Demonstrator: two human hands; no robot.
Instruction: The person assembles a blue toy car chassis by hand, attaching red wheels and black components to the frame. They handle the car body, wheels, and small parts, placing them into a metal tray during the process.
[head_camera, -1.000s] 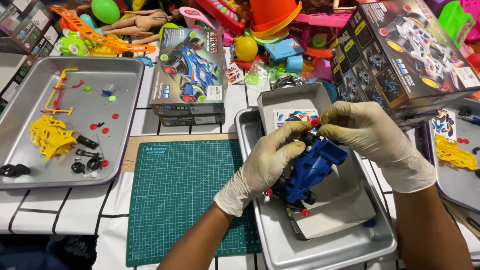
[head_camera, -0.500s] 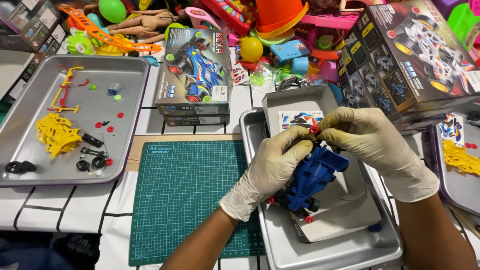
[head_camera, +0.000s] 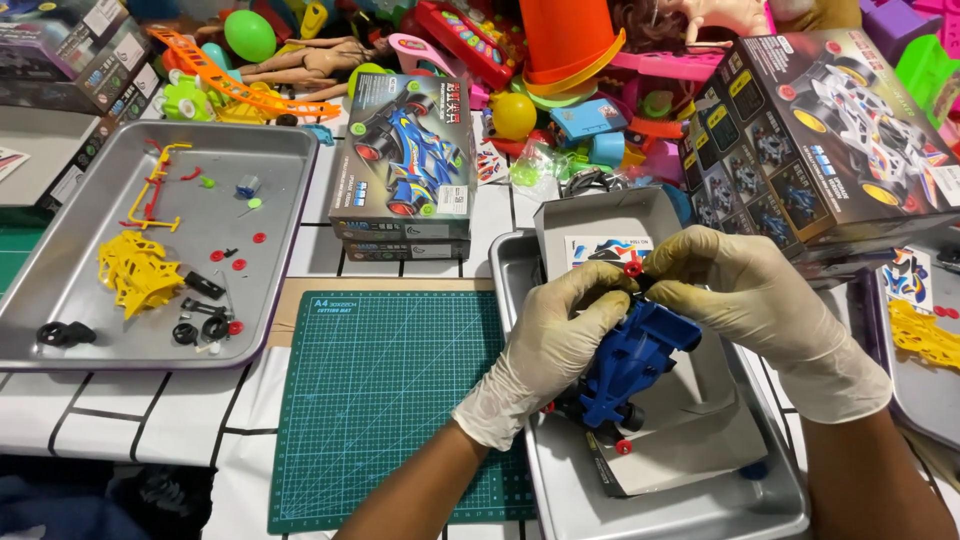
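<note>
Both gloved hands meet over a blue toy car body (head_camera: 628, 368), held above a metal tray (head_camera: 770, 505) at the right of the table. The fingers (head_camera: 600, 290) of the left hand (head_camera: 545, 350) curl closed around the car's left side; the fingers (head_camera: 680, 270) of the right hand (head_camera: 745, 300) pinch at its far end, just beside a small red roller (head_camera: 632, 267). The car looks partly built: a blue shell sits on a dark chassis, and red rollers (head_camera: 623, 447) show at the near end. Beneath it lies a grey box lid (head_camera: 690, 430) with a sticker sheet (head_camera: 600, 250) propped behind. Much seems left: another tray (head_camera: 280, 150) at the left holds loose yellow parts (head_camera: 135, 270), black wheels (head_camera: 65, 333) and red bits. A green cutting mat (head_camera: 390, 400) lies between the trays, a printed kit box (head_camera: 405, 165) behind it.
</note>
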